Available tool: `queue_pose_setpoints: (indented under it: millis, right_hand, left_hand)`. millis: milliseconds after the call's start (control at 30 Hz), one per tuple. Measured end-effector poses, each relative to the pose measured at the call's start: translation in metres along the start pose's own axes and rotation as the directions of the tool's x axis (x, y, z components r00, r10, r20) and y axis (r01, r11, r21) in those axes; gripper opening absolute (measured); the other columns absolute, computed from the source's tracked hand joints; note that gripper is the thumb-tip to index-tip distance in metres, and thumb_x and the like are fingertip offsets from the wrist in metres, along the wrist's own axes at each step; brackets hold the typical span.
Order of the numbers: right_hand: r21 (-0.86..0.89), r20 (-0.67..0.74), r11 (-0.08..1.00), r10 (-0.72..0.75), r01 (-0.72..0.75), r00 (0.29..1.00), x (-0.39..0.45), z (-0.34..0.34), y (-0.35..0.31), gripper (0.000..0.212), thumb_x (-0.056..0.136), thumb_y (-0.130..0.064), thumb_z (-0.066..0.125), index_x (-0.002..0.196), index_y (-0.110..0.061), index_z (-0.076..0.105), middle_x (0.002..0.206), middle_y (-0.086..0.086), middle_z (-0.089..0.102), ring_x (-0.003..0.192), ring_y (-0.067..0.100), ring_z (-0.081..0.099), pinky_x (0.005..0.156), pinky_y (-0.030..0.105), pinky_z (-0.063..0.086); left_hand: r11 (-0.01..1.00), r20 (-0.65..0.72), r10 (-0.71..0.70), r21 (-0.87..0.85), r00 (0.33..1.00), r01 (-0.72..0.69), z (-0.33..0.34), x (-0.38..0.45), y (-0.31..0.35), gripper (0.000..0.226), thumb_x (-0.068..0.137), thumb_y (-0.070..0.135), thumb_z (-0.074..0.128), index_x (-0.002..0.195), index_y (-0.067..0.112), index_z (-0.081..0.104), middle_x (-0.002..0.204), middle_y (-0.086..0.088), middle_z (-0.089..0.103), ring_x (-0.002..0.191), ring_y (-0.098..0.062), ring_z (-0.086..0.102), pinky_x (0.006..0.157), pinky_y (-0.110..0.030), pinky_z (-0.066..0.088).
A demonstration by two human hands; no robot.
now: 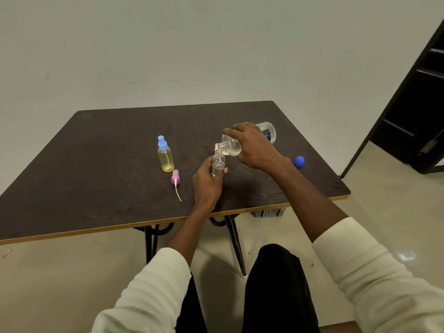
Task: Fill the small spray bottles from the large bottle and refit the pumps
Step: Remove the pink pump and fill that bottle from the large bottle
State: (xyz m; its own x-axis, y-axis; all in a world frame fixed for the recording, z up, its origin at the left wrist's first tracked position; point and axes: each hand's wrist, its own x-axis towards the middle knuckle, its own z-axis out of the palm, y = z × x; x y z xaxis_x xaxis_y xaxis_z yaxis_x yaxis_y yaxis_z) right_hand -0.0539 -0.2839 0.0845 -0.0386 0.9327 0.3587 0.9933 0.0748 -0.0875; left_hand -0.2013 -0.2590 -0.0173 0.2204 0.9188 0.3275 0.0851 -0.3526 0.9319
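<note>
Right hand (254, 145) grips the large clear bottle (240, 143) tipped near-horizontal, mouth leftward touching the upright small clear bottle (218, 163) gripped by left hand (207, 181), mid-table.

— Any writing you can read here?

— None. The large bottle (249, 138) has a dark blue label (268, 134) on the end farthest from its neck, with pale marks on it, but they are too small and blurred to make out.

— And on the things near that bottle?

— Nothing printed shows on them: no brand, number or sign.
</note>
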Motion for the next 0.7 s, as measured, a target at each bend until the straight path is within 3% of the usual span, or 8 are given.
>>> queue_pose_setpoints:
  millis: [167,500,700]
  right_hand:
    - [0.003,0.002,1.000,0.003,-0.003,1.000,-0.0006,0.0003,0.0002,0.071,0.077,-0.007,0.073,0.141,-0.019,0.046,0.140,0.009,0.050,0.133,0.028,0.038,0.112,0.043,0.025]
    - [0.001,0.003,1.000,0.003,-0.003,1.000,-0.0003,-0.0011,-0.0003,0.071,0.077,-0.007,0.072,0.142,-0.019,0.045,0.139,0.009,0.049,0.133,0.028,0.038,0.112,0.043,0.025]
    - [0.008,0.003,1.000,-0.003,0.003,1.000,-0.0005,-0.0008,-0.0001,0.069,0.078,-0.010,0.073,0.142,-0.019,0.046,0.140,0.009,0.050,0.133,0.029,0.038,0.112,0.044,0.025]
  left_hand:
    - [1.000,-0.006,-0.007,0.004,1.000,0.007,0.0001,0.0005,-0.0003,0.033,0.089,0.018,0.071,0.120,0.026,0.065,0.100,0.014,0.072,0.094,-0.002,0.067,0.084,-0.029,0.056]
    - [1.000,-0.002,-0.009,0.006,1.000,0.009,0.0000,0.0015,-0.0021,0.033,0.089,0.019,0.070,0.122,0.022,0.065,0.104,0.011,0.073,0.097,-0.004,0.067,0.088,-0.035,0.057]
    - [1.000,-0.007,0.001,0.022,1.000,-0.001,0.0000,0.0003,-0.0002,0.031,0.090,0.019,0.070,0.119,0.024,0.065,0.102,0.012,0.072,0.096,-0.002,0.066,0.087,-0.031,0.056]
